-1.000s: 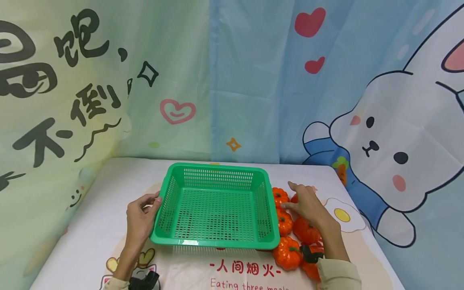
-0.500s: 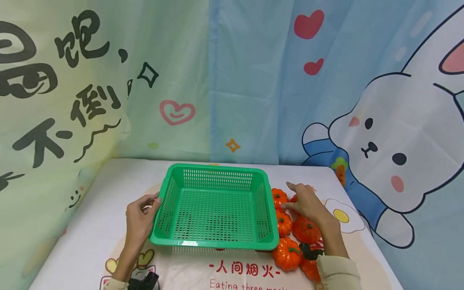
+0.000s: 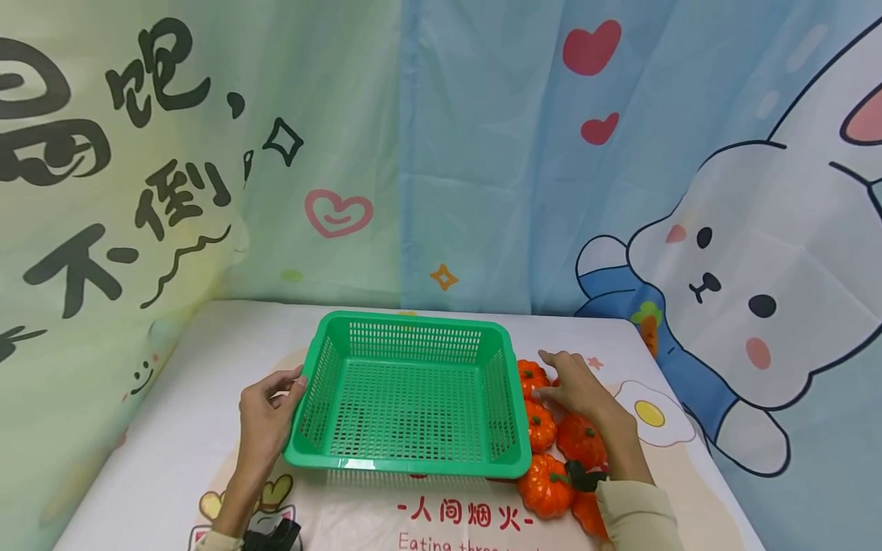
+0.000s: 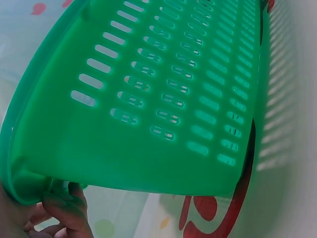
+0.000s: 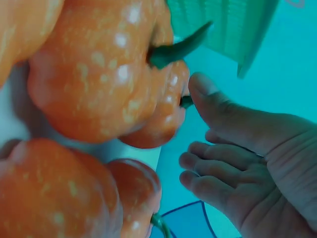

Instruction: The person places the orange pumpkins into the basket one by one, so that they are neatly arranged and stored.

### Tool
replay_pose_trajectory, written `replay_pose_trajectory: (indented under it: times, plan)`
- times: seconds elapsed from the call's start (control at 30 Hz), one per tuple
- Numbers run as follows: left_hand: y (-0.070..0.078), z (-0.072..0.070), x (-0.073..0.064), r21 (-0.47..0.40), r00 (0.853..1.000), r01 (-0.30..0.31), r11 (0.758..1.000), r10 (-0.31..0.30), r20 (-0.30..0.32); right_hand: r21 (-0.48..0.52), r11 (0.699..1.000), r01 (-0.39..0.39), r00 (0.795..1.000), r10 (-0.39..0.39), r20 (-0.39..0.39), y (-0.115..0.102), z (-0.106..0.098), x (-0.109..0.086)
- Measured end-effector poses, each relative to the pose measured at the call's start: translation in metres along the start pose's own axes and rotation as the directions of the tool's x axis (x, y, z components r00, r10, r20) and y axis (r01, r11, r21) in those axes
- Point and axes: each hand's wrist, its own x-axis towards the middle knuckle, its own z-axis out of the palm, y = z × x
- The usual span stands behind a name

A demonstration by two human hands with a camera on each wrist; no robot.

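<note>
A green plastic basket (image 3: 413, 409) with slotted walls stands in the middle of the table, with nothing inside it. My left hand (image 3: 267, 409) grips its left rim; in the left wrist view the fingers (image 4: 69, 210) curl under the rim's corner. Right of the basket lie several small orange pumpkins (image 3: 546, 486) with green stems. Over the far ones hovers my right hand (image 3: 579, 390), thumb and fingers spread apart, partly covering them. From the right wrist, the thumb (image 5: 223, 111) comes close to a pumpkin stem, and nothing is between thumb and fingers.
The white tablecloth (image 3: 186, 383) carries printed drawings and red lettering. A cartoon-printed curtain (image 3: 468, 191) hangs right behind the table's back edge. The pumpkins sit in a loose cluster close against the basket's right side.
My right hand has shifted slightly left over the far pumpkins. The left hand and the basket stay where they were.
</note>
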Motion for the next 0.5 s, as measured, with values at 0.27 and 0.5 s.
replay_pose_trajectory:
  times: [0.27,0.5]
  plan:
    - [-0.0021,0.0001,-0.0008,0.000,1.000,-0.001,1.000,0.001,0.011,-0.022,0.999,-0.027,0.999,0.027,0.024,-0.0051,0.0046,0.0009]
    - [-0.0019,-0.0002,-0.0004,-0.005,1.000,-0.007,1.000,0.007,0.005,-0.026,0.999,-0.028,0.999,0.029,0.037,-0.0044,0.0048,0.0053]
